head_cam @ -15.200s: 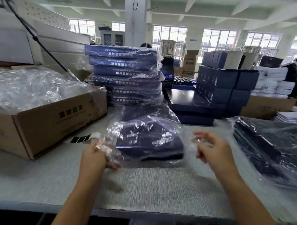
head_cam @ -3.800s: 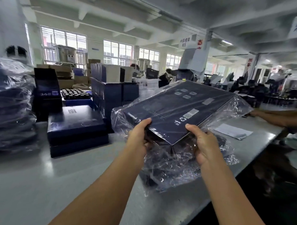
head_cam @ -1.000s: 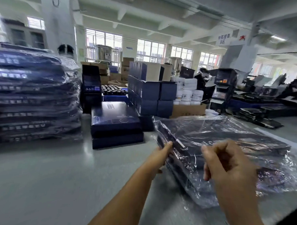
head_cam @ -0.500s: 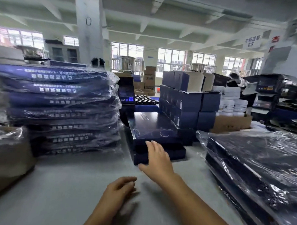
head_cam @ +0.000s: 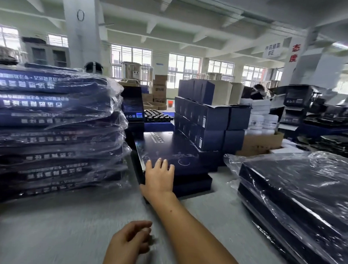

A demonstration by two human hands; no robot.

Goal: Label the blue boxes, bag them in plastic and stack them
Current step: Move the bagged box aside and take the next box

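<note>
Head view: bagged left stack point(head_cam: 54, 131) stands on table point(head_cam: 67, 227). Empty left hand point(head_cam: 130, 239) hovers low, fingers loosely curled. Flat right hand point(head_cam: 159, 176) rests, fingers straight, on topmost unbagged box point(head_cam: 180, 151) at centre. Bagged right stack point(head_cam: 297, 195) stands apart.

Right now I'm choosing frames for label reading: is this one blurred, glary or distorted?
Head view: motion blur smears the left hand and left bagged stack; glare streaks the right bagged stack; wide-angle lens bows the edges; the right hand on the bare blue box looks fairly sharp.
</note>
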